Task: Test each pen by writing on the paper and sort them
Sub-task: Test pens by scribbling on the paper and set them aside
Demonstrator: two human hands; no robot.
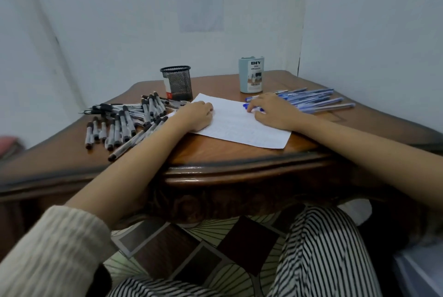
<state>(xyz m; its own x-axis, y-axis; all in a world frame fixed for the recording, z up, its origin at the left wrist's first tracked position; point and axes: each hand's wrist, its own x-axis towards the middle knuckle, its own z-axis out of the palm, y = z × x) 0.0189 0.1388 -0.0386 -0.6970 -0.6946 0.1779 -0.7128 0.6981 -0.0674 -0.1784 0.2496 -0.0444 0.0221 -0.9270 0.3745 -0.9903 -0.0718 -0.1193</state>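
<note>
At the paper's two o'clock edge, the right hand [275, 111] has its fingers curled down over a blue pen [249, 106], pinching it low against the sheet. The grip is closed on the barrel and most of the pen is hidden under the fingers. Its long axis runs roughly nine to three, with the blue end poking out toward nine o'clock; whether that end is cap or tip I cannot tell. It looks ready for a test stroke.

The left hand [197, 115] rests loosely curled on the ten o'clock corner of the paper [239, 126], holding nothing, probably to steady the sheet.

Other blue pens [316, 100] lie fanned at three o'clock, within the right hand's reach, and black pens [124, 121] are heaped at nine. A mesh cup [177, 82] at eleven and a pale organiser cup [251, 75] at one stand at the back of the worktop [215, 152], likely for the sorting.
</note>
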